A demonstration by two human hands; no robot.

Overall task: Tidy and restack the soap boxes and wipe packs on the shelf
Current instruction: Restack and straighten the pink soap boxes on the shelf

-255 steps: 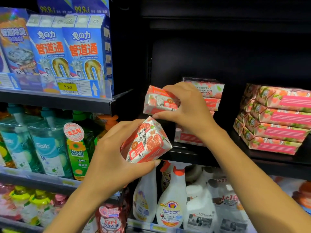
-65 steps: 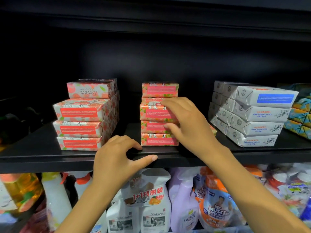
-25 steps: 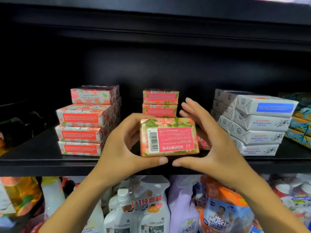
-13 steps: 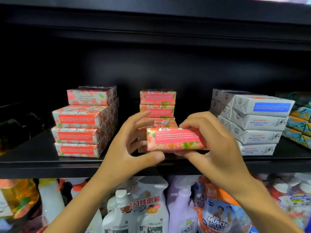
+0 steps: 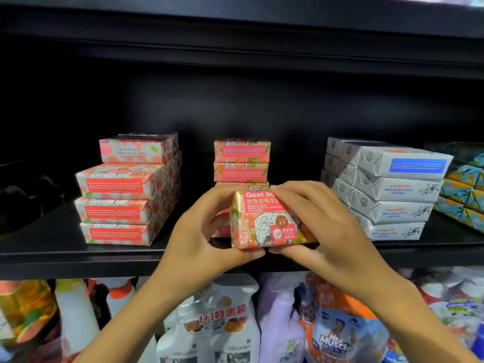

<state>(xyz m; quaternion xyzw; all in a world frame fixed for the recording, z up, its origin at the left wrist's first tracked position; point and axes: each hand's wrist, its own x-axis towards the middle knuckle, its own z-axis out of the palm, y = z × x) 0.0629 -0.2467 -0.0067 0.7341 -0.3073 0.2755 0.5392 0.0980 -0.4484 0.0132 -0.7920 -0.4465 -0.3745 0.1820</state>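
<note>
I hold one pink rose goat soap box point(image 5: 264, 224) in front of the black shelf point(image 5: 78, 255), its printed front face turned toward me. My left hand point(image 5: 201, 231) grips its left end, thumb under the bottom edge. My right hand point(image 5: 322, 226) grips its right end, fingers curled over the top. Right behind it rises the middle stack of pink soap boxes point(image 5: 242, 159), its lower boxes hidden by the held box. A wider stack of pomegranate soap boxes point(image 5: 125, 195) stands to the left.
White soap boxes point(image 5: 390, 195) are stacked at the right, with blue patterned packs point(image 5: 466, 189) beyond them at the edge. The shelf below holds spray bottles point(image 5: 225, 323) and refill pouches point(image 5: 340, 334). A dark shelf board runs overhead.
Both hands have turned the pink box over: half a second ago its narrow label side faced me, now its front face with the Goat Soap print does. It stays before the middle stack.
</note>
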